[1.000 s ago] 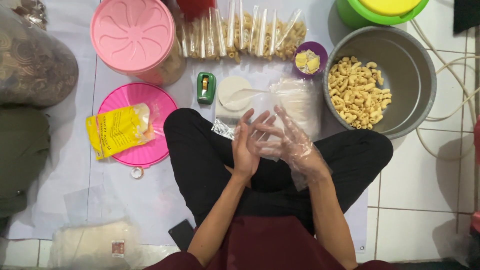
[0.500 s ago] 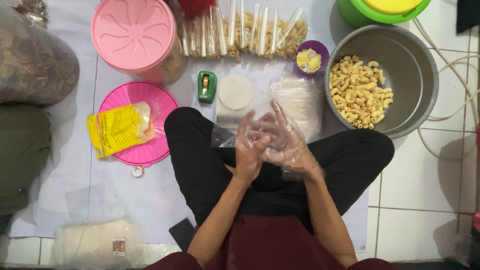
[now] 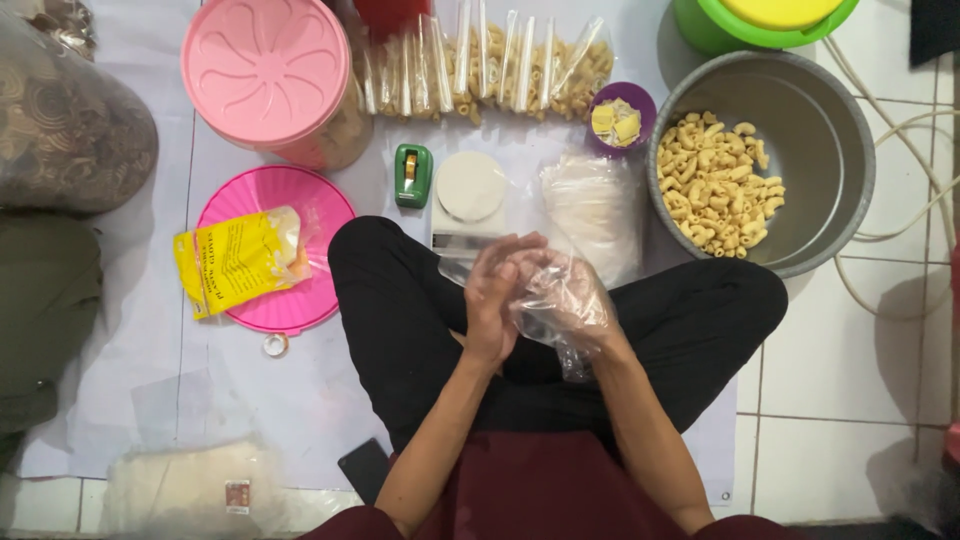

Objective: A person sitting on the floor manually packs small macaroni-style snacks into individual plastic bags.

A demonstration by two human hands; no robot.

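I sit cross-legged with both hands pressed together over my lap. My left hand (image 3: 490, 300) is bare. A loose clear plastic glove covers my right hand (image 3: 568, 302). Between the palms is a clear plastic bag (image 3: 452, 268), with only a corner sticking out to the left. Just beyond my hands stands a small white kitchen scale (image 3: 470, 190), and a stack of empty clear bags (image 3: 595, 205) lies to its right. A metal bowl (image 3: 850, 150) at the right holds macaroni snacks (image 3: 715, 185).
A row of filled snack packets (image 3: 480, 65) lies at the back, beside a pink-lidded jar (image 3: 265, 70) and a purple cup (image 3: 620, 118). A green tape dispenser (image 3: 412, 175) sits by the scale. A yellow packet (image 3: 240, 258) rests on a pink lid (image 3: 325, 215). A phone (image 3: 362, 468) lies by my knee.
My fingers were spread with the bag held up in front of the scale. Both hands have since drawn back toward me and closed together on the bag.
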